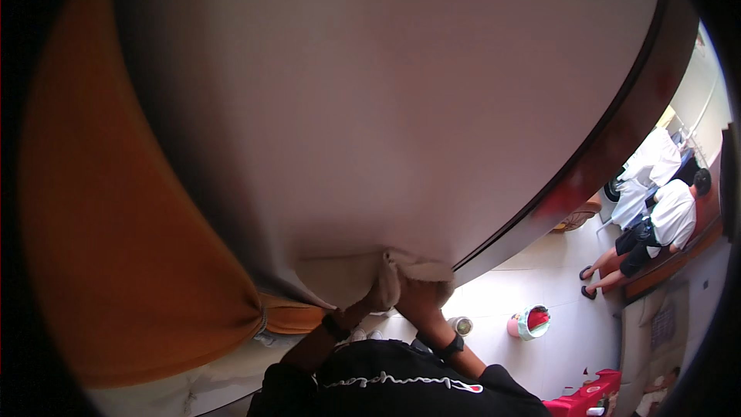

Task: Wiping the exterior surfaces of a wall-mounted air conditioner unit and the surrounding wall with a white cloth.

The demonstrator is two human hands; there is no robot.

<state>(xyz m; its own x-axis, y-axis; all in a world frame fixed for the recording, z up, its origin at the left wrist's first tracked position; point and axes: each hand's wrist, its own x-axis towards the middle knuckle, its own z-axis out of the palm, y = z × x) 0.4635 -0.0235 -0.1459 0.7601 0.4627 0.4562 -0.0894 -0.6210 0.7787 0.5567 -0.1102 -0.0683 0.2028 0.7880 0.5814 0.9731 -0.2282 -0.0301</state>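
A large, smooth pinkish-white panel [370,127] with a dark edge strip rises in front of me, very close. Both hands are at its lower part with a beige cloth [347,272] spread against the surface. My left hand [376,298] grips a bunched fold of the cloth. Beside it, my right hand [422,295] lies under or behind the cloth's right part, its fingers mostly hidden, so its grip cannot be told. Each wrist bears a dark band.
An orange curtain [145,255], tied back, hangs at left. On the tiled floor stand a lined bin [532,322] and a small round container [461,326]. A person [666,220] in a white shirt stands at right near hanging clothes [648,168]. A red object [590,397] is at lower right.
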